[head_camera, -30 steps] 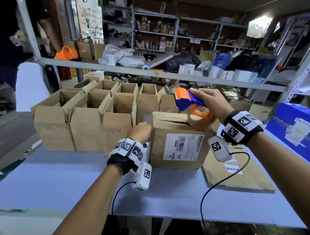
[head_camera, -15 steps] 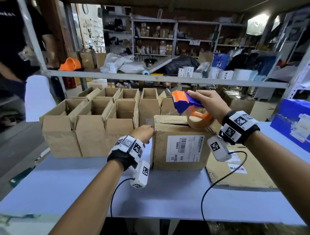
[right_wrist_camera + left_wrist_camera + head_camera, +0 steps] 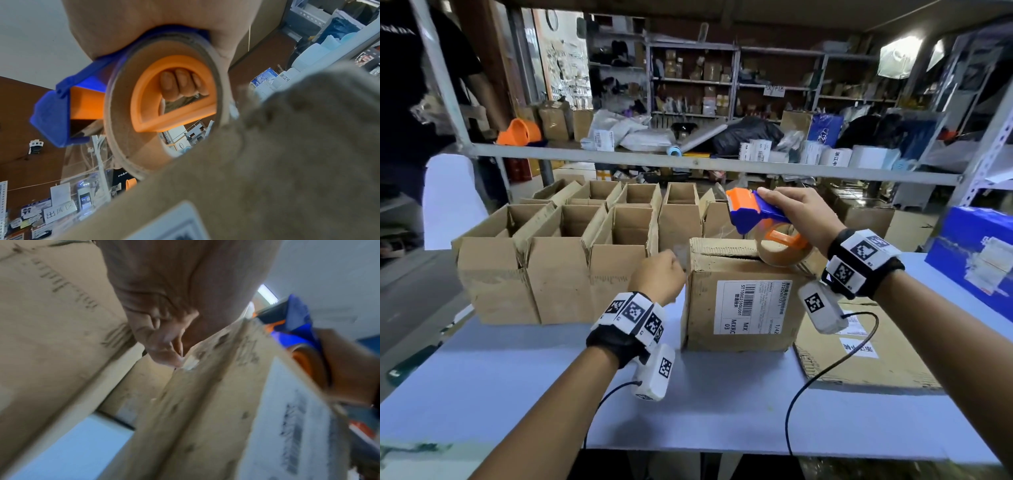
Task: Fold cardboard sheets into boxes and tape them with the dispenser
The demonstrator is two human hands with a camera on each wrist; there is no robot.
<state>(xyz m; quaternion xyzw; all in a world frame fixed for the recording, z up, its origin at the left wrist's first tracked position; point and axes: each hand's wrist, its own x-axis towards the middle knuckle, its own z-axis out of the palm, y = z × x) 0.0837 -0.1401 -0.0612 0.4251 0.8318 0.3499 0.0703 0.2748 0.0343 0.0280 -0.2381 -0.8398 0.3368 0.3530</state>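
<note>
Mid-table, we're taping: right hand (image 3: pixel 796 214) grips the dispenser (image 3: pixel 763 219) above the box (image 3: pixel 739 294); left hand (image 3: pixel 659 274) fingers curled at its corner, hold unclear. Next: lay tape down.

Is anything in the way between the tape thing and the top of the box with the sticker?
Nothing visible is. The right hand grips the tape dispenser, and its tape roll is already at the labelled box's top right edge. The left hand is at the box's left corner, clear of the top.

Matt corrugated cardboard box (image 3: pixel 739 301), glossy plastic tape dispenser (image 3: pixel 753 214), smooth table (image 3: pixel 517 394)
</note>
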